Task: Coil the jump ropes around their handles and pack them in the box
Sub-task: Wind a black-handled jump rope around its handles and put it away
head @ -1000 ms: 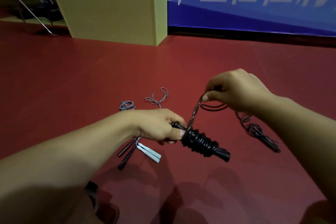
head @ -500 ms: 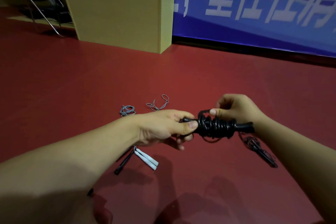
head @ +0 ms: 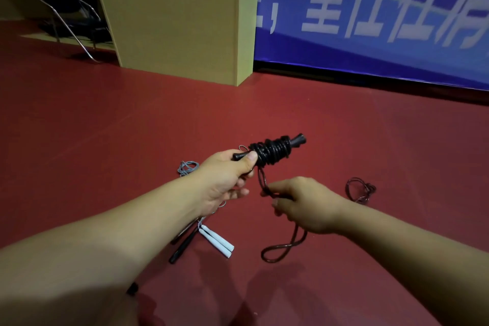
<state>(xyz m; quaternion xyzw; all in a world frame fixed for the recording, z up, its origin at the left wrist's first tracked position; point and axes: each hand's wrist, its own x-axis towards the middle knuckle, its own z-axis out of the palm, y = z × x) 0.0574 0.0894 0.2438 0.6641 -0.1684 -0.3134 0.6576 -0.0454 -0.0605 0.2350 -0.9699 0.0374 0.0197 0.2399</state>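
We see the black jump-rope handles wound with dark cord raised above the red floor, gripped at their near end by the left hand. At five o'clock, the right hand pinches the loose cord tail. White-handled rope lies at seven o'clock; tan wooden box stands at eleven.

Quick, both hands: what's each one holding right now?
Left hand: grips the black handles wound with rope.
Right hand: pinches the loose rope tail.
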